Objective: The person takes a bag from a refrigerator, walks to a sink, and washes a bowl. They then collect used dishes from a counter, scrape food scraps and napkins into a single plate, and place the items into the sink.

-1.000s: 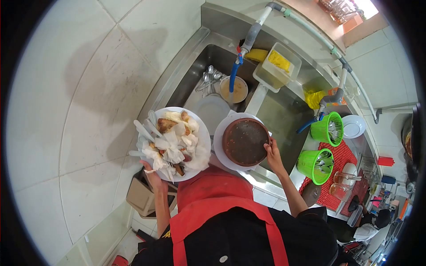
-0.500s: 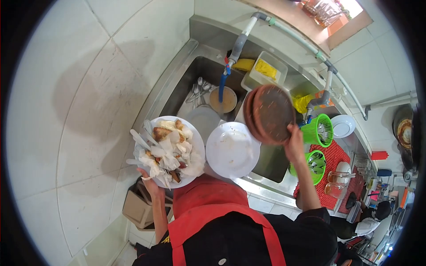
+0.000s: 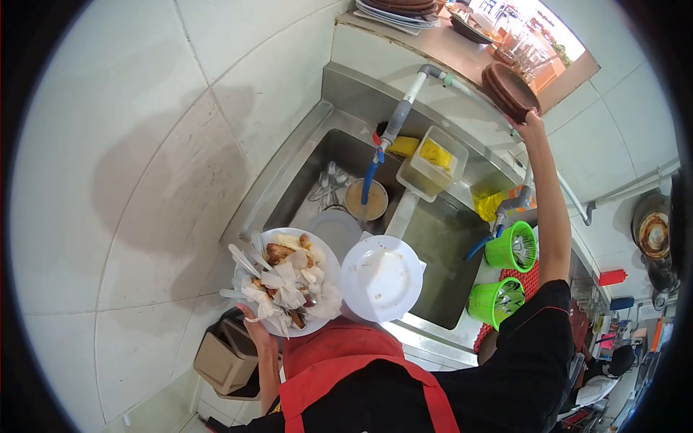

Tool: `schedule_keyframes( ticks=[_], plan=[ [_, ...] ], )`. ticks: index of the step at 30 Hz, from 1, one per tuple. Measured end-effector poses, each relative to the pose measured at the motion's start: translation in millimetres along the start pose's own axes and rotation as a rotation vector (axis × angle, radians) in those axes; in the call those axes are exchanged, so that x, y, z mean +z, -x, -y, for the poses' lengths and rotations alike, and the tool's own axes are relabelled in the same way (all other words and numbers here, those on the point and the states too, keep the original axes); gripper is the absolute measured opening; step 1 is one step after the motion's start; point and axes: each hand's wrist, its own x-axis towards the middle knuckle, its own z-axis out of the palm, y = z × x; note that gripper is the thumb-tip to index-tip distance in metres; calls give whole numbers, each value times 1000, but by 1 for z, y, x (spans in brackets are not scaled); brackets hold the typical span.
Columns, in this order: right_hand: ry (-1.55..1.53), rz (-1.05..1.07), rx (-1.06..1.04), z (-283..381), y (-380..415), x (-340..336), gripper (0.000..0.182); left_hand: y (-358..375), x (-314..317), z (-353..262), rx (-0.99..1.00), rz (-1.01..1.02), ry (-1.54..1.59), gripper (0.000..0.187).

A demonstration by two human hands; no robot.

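We stand at a steel double sink (image 3: 440, 238) set against a tiled wall, and the work here looks about half done, as far as we can judge. The basin on our left already holds a pale bowl (image 3: 367, 200), some cutlery (image 3: 328, 184) and a plate under the blue-tipped tap (image 3: 369, 180), none of it washed yet by the look of it. A clear tub (image 3: 432, 164) with yellow sponges sits on the divider, and two green baskets (image 3: 514, 247) of cutlery stand on a red mat to our right.

Above the sink runs a ledge (image 3: 462, 61) at a serving window, with other dishes stacked on it. Our right hand (image 3: 533, 121) is raised at full stretch to that ledge, fingers closed on the rim of the brown plates (image 3: 511, 90), a small stack held tilted at the ledge's edge. Whether they rest on the ledge or hang free of it, we cannot tell.

A white plate (image 3: 381, 278), empty but smeared, sits just below our chest, touching the plate beside it; what carries it is hidden from us.

Our left hand (image 3: 254, 326) grips from beneath the loaded plate (image 3: 289, 281), heaped with crumpled napkins, food scraps and plastic cutlery. We judge that this heap has yet to be scraped off; a brown bin (image 3: 227, 353) stands on the floor just below it.
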Motion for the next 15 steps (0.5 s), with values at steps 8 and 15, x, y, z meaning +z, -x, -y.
schedule_keyframes(
  ticks=[8,15],
  plan=[
    [206,309,-329,-47,-4,-50,40,0,-16,12,-59,-73,-57,73],
    [1205,1104,51,-213,216,-158,30,1,-7,8,-14,-46,-81,71]
  ],
)
